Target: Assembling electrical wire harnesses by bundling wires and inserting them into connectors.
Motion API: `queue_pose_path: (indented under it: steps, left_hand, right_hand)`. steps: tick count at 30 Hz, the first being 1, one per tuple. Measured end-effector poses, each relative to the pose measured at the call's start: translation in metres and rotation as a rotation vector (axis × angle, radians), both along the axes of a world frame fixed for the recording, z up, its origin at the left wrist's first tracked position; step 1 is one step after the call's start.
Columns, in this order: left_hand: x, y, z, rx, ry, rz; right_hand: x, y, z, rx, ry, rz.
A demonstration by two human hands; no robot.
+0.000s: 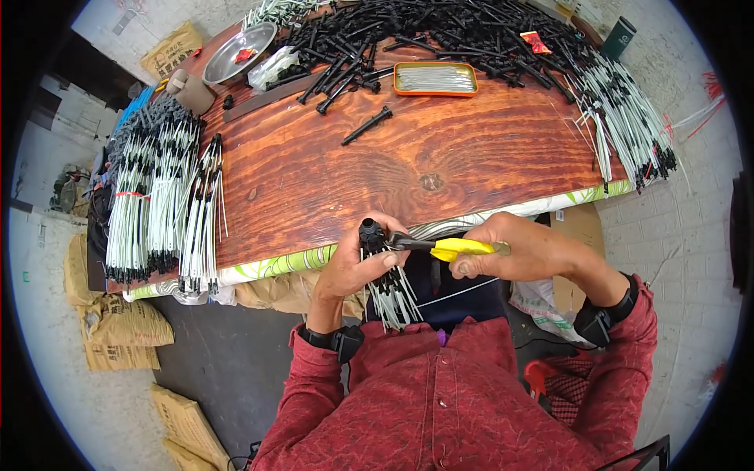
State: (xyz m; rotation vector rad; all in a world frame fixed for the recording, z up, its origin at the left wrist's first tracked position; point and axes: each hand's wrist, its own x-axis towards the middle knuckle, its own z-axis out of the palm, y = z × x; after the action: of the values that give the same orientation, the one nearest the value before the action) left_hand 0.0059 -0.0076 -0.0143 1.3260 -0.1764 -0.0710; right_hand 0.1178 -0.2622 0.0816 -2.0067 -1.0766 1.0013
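In front of my chest, my left hand is closed round a bundle of thin white rods with black plastic fittings. The rods hang down below the fingers, and a round black fitting stands up at the top of the fist. My right hand grips pliers with yellow handles. Their dark jaws point left and reach the black fittings beside my left fingers. What the jaw tips touch is hidden. Both hands are just off the near edge of the wooden table.
Bundles of white rods lie at the table's left end, with more rod bundles at its right. A large heap of black plastic parts covers the far side. Nearer are an orange-rimmed tray of white rods and one loose black part. A metal bowl is far left.
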Motion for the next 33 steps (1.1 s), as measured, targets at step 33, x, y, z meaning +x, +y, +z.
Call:
queue_pose_path:
  steps: [33]
  left_hand:
    - [0.004,-0.009,-0.001,0.053,0.008,-0.049]
  right_hand:
    - [0.012,-0.011,0.019,-0.102,0.258,0.075]
